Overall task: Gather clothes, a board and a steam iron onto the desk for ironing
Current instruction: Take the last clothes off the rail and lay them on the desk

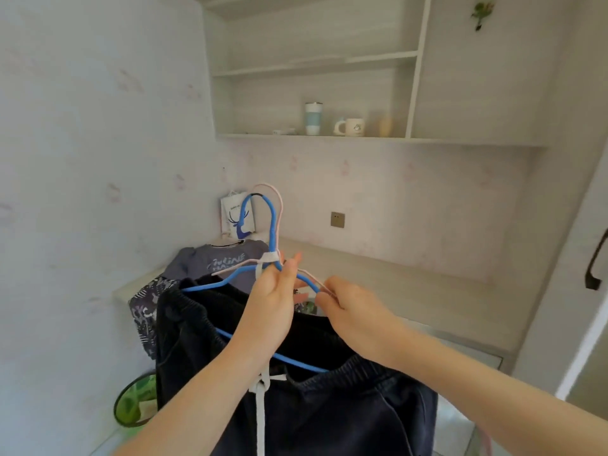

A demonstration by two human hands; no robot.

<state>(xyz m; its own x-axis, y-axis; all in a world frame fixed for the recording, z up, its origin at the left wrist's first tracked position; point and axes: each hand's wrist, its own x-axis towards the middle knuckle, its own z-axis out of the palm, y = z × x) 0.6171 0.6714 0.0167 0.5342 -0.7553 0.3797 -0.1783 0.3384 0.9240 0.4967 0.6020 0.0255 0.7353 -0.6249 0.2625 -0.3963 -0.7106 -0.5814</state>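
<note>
A blue hanger (273, 222) and a pink hanger (281, 205) are held up together in front of the worktop (411, 291). The left hand (273, 291) is closed on their necks just below the hooks, with thumb and fingertips pointing up. The right hand (348, 307) is pinched on the sloping right arms of the hangers, close beside the left hand; which of the two wires is actually caught there cannot be told. A pair of dark navy trousers (329, 416) is draped over the blue hanger's lower bar, and a white drawstring (260, 413) is seen knotted at the waistband and hanging down. Behind the trousers, a grey-blue T-shirt (214, 258) with pale lettering is laid on the left end of the worktop, and a patterned garment (144, 311) is hung over the edge beside it. A white paper bag (235, 215) with a blue deer print is stood in the corner against the wall. A tumbler (313, 118) and a mug (353, 126) are kept on the shelf (263, 135) above. A green bin (135, 403) is partly hidden by the trousers, low on the left
</note>
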